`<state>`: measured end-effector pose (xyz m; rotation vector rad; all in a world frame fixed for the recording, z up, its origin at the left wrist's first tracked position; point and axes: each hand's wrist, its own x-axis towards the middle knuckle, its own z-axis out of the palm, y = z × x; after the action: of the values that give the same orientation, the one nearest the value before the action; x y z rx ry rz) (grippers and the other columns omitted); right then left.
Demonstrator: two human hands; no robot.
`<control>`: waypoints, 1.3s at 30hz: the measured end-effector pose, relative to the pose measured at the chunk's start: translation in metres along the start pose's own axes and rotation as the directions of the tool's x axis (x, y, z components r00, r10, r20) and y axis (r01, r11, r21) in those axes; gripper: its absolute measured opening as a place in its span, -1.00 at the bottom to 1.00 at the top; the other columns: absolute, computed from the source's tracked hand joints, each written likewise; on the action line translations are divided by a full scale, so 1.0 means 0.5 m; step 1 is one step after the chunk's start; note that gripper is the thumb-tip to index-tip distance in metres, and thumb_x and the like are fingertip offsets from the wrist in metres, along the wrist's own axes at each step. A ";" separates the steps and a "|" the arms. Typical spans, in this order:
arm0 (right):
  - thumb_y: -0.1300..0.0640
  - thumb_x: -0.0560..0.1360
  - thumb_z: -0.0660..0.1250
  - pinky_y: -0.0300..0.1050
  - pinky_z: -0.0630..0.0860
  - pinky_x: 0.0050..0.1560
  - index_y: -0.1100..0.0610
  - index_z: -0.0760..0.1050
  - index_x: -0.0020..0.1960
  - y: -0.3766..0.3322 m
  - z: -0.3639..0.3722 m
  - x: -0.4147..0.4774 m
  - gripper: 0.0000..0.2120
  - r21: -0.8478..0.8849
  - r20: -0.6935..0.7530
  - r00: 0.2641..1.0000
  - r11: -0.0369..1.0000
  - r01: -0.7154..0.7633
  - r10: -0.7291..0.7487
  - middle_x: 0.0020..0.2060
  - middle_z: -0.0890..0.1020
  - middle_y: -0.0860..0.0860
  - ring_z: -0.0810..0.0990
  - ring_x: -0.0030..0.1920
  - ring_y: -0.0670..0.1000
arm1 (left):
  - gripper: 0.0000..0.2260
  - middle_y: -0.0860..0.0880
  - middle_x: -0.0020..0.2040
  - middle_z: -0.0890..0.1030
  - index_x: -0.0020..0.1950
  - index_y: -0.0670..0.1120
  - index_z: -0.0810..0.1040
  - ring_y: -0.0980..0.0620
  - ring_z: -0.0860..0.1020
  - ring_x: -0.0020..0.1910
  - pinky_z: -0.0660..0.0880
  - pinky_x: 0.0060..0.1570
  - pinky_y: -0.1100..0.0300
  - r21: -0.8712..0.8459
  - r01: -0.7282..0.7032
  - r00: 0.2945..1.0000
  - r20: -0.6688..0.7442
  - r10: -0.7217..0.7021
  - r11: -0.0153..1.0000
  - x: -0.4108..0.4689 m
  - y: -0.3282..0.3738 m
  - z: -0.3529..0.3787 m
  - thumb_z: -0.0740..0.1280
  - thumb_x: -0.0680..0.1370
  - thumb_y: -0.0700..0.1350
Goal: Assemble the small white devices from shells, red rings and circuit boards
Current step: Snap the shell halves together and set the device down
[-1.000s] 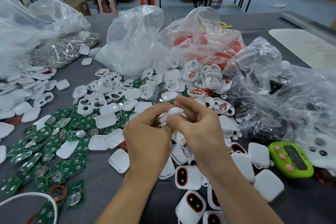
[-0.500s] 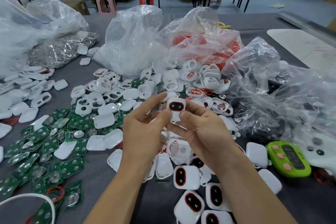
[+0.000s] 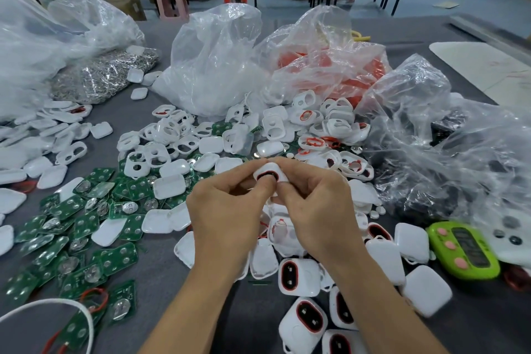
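Both my left hand and right hand pinch one white device, squeezing its shells together so they seat.

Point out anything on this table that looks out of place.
The lime-green gadget with pink buttons, on the right beside the white shells, matches none of the parts. The rest is loose piles, nothing visibly broken.

worktop: grey | left: green circuit boards scattered | centre: white shells heaped, some with red rings | front: closed white devices | back: clear plastic bags | right: green gadget, pink buttons
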<state>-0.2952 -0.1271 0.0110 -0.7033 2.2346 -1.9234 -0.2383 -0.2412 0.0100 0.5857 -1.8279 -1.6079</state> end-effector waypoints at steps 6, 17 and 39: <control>0.26 0.59 0.32 -0.43 0.35 -0.30 -0.09 0.63 0.31 -0.004 0.017 -0.011 -0.61 -0.335 -0.042 0.999 0.942 0.008 -0.023 -0.40 0.55 -0.22 0.50 -0.37 -0.17 | -0.82 0.12 -0.30 0.72 -0.12 0.29 0.74 0.05 0.69 -0.41 0.65 -0.43 0.04 0.036 0.071 0.996 -0.062 -0.069 0.997 -0.001 -0.013 0.000 0.57 0.37 0.00; 0.19 0.62 0.30 -0.06 0.53 -0.06 -0.08 0.53 0.43 -0.011 0.034 -0.019 -0.59 -0.512 -0.066 0.995 0.858 0.027 -0.071 -0.10 0.73 0.11 0.67 -0.07 0.15 | -0.83 0.09 -0.21 0.75 -0.10 0.19 0.74 -0.11 0.68 -0.42 0.65 -0.33 -0.15 -0.020 0.119 0.990 -0.071 -0.120 0.993 -0.003 -0.009 0.009 0.55 0.36 -0.05; 0.33 0.52 0.37 -0.25 0.58 -0.11 -0.08 0.51 0.00 -0.016 0.015 -0.017 -0.70 -0.329 -0.156 0.988 0.943 -0.054 0.002 -0.22 0.68 -0.15 0.66 -0.19 -0.16 | -0.75 0.27 -0.18 0.69 -0.03 0.23 0.54 0.37 0.63 -0.15 0.37 -0.21 0.56 0.322 -0.145 0.989 0.083 0.124 0.936 -0.004 -0.011 0.012 0.46 0.51 -0.14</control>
<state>-0.2826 -0.1313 0.0155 -0.5697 2.6878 -1.6537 -0.2415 -0.2362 0.0038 0.5447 -2.1520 -1.2528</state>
